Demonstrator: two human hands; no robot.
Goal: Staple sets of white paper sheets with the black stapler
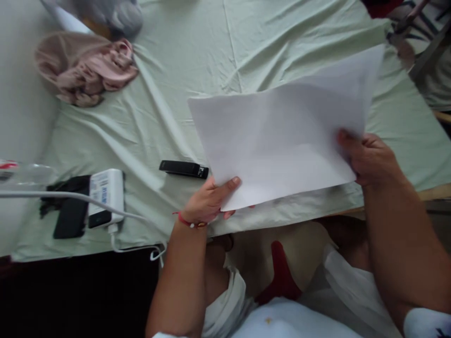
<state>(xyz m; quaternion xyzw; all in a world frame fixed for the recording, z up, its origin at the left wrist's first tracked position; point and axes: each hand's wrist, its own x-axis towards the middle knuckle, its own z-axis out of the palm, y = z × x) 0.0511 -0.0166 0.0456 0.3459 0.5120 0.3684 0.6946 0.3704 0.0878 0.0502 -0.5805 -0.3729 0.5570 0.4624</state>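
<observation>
My left hand (207,199) pinches the paper (282,141) at its near corner, thumb on top, fingers mostly hidden beneath. My right hand (369,159) grips the right edge, blurred. The paper is held above the sheet (176,70); its far corner is smeared. A black stapler (183,169) lies just left.

— What sort of place is this?
— A home bedroom: a bed under a wrinkled pale green sheet (197,56), crumpled pink clothing (84,70) near its far left corner, a white charger (105,195).
</observation>
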